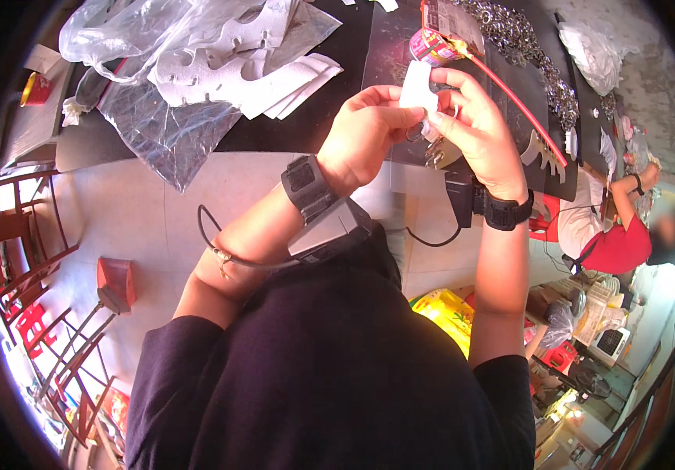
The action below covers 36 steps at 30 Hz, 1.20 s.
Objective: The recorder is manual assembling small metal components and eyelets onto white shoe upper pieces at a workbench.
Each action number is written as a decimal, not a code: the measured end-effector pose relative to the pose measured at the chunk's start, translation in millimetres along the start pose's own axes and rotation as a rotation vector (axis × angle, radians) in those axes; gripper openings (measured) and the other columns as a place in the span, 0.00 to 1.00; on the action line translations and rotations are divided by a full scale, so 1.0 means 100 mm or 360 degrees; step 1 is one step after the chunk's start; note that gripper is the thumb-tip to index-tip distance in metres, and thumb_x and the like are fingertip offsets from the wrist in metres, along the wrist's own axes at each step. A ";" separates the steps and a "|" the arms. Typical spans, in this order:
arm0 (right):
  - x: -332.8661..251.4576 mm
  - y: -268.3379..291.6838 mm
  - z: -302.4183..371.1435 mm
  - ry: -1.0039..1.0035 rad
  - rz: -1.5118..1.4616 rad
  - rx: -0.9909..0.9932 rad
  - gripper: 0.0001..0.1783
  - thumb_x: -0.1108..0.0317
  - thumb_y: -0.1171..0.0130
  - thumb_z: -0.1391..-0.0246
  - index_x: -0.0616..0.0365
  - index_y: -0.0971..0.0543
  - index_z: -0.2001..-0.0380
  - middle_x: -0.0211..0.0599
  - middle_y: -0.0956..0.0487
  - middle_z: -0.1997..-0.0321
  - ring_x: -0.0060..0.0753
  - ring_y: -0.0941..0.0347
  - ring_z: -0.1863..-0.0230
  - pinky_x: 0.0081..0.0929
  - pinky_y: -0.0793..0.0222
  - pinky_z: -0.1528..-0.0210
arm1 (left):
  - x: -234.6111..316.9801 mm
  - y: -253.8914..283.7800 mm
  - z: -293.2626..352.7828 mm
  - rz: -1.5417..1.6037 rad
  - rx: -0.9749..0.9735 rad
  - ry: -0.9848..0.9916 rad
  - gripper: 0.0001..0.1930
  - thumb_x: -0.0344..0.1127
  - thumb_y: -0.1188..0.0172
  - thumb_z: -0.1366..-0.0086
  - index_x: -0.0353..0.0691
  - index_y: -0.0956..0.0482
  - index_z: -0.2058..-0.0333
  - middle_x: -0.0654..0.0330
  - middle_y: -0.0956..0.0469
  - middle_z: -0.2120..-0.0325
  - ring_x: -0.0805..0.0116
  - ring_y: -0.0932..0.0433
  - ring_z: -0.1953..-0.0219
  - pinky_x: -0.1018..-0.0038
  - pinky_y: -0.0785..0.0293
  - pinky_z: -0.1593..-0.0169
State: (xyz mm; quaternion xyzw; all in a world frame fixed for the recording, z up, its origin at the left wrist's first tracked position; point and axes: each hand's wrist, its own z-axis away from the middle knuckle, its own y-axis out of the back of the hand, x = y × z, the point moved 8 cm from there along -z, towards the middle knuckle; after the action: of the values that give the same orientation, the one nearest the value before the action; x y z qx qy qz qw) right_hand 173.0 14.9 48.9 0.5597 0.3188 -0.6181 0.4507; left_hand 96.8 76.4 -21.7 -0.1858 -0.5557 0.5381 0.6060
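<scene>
Above the near edge of the dark table (298, 141), my left hand (361, 133) and my right hand (476, 135) meet at a small white card-like piece (417, 84). My left thumb and fingers pinch its lower left side. The right thumb presses near its lower right edge, with the other fingers curled behind and around it. Small metal rings or clasps (434, 150) show just below the fingertips; whether they are attached to the white piece I cannot tell. Beyond the hands is a pink round package (433, 48), with a long red strip (519, 110) running from it toward the right.
Stacked white cut-out sheets (275, 88) and clear plastic bags (157, 117) cover the table's left. A heap of silvery chains (521, 39) and a notched pale piece (543, 153) lie at right. Another person in a red shirt (621, 247) sits further right. A red dustpan (116, 283) stands left.
</scene>
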 end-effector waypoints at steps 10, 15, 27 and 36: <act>-0.13 -0.06 0.04 0.0147 0.0049 -0.0068 0.25 0.79 0.48 0.49 0.60 0.38 0.47 0.28 0.30 0.68 0.14 0.34 0.69 0.12 0.36 0.66 | 0.09 -0.04 0.04 -0.0041 -0.0002 -0.0231 0.12 0.20 0.42 0.48 0.37 0.34 0.66 0.61 0.25 0.73 0.75 0.27 0.72 0.80 0.32 0.65; -0.10 -0.06 0.04 0.0073 0.0232 -0.0068 0.25 0.79 0.46 0.50 0.60 0.37 0.47 0.27 0.31 0.69 0.14 0.35 0.70 0.12 0.37 0.67 | 0.19 -0.13 0.11 -0.0120 -0.0084 -0.0421 0.12 0.20 0.43 0.48 0.37 0.34 0.66 0.59 0.25 0.73 0.74 0.27 0.72 0.79 0.31 0.64; -0.30 -0.16 0.05 0.0222 0.0069 -0.0057 0.27 0.80 0.46 0.50 0.62 0.38 0.45 0.27 0.32 0.70 0.16 0.33 0.68 0.13 0.34 0.65 | 0.19 -0.21 0.16 0.0366 -0.0330 0.0135 0.08 0.22 0.45 0.45 0.36 0.31 0.66 0.60 0.25 0.72 0.72 0.26 0.70 0.76 0.30 0.62; -0.21 -0.14 0.01 0.0113 0.0052 -0.0069 0.26 0.78 0.45 0.50 0.63 0.38 0.46 0.27 0.31 0.69 0.15 0.34 0.69 0.11 0.37 0.67 | 0.34 -0.13 0.17 -0.0098 -0.0146 -0.0433 0.11 0.19 0.45 0.46 0.36 0.35 0.66 0.58 0.24 0.72 0.70 0.24 0.67 0.76 0.28 0.60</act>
State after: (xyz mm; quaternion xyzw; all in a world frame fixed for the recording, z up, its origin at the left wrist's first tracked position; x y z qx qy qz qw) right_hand 159.2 23.9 67.5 0.5766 0.3386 -0.5832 0.4612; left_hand 80.9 94.5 10.9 -0.1215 -0.6622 0.5135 0.5320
